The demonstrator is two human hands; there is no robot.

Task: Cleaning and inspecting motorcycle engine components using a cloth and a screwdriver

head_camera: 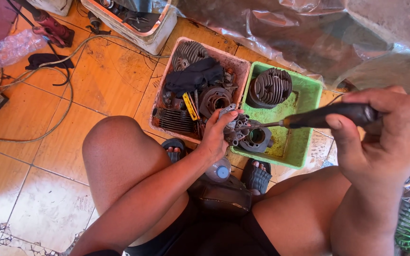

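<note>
Right now the small grey metal engine part (237,127) sits in the left hand (217,137), just over the near edge where the pink tray (167,78) and the green tray (309,95) meet. The fingers of that hand are curled around it and pinch it tight. The right hand (380,137) is closed in a fist around the black handle of a screwdriver (328,116), and the thin metal tip reaches across to touch the part. The right hand is well away from the part, off to the side, with only the long tool between them. I think the tip could slip off the part, because the part is small and held up in the air with nothing firm under it. If it slips, the sharp end may poke the fingers holding the part. The part could also drop from the hand and fall into the green tray beside the round metal piece with a hole (257,137), or roll onto the orange tiled floor (105,80). A finned engine cylinder (271,87) stands at the far end of the green tray. The pink tray is full of more greasy parts and a dark cloth (195,76). A small clear bottle with a blue cap (219,170) stands between the person's feet and could get knocked over.
</note>
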